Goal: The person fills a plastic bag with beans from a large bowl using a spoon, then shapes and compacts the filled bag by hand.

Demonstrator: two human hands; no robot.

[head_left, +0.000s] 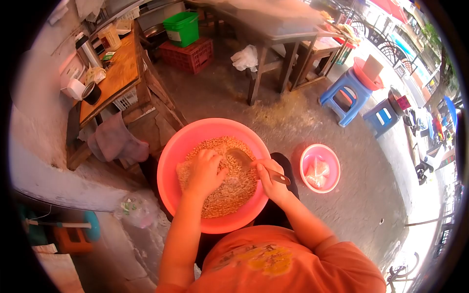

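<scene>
A large pink basin [168, 190] rests on the person's lap, with many small tan grains or beans [222, 200] in it. My right hand [273, 183] is closed round the handle of a metal ladle [239, 157] at the basin's right rim; the ladle's bowl lies on the grains. Inside the basin, my left hand [204, 173] reaches over the grains at the left, its fingers bent and somewhat apart. Something pale and see-through seems to lie by its fingers, but I cannot make it out.
A small pink bowl [335, 168] holding a plastic bag stands on the floor at the right. Blue stools [347, 93] are behind it. A wooden table [119, 71] is at the left; a green bin [181, 28] sits on a red crate [188, 56].
</scene>
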